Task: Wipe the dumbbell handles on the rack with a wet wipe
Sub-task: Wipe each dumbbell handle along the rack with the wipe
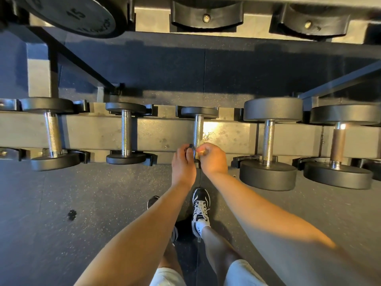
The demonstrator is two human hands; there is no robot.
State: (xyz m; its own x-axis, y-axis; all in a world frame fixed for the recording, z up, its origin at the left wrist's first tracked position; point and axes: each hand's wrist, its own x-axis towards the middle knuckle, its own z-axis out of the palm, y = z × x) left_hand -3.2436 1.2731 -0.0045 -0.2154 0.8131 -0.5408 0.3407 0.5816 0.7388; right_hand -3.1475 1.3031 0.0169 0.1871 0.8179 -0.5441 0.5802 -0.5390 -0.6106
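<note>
Several black dumbbells lie across the lower rack rail, their knurled steel handles pointing toward me. Both hands meet at the near end of the middle dumbbell's handle. My right hand pinches a small crumpled wet wipe against the right side of that handle. On the left side, my left hand has its fingertips curled onto the same end. The near weight head of this dumbbell is hidden under my hands. Only a little of the wipe shows.
Neighbouring dumbbells sit at left and far left, with bigger ones at right and far right. An upper shelf holds a 15 plate and empty cradles. My feet stand on speckled rubber floor.
</note>
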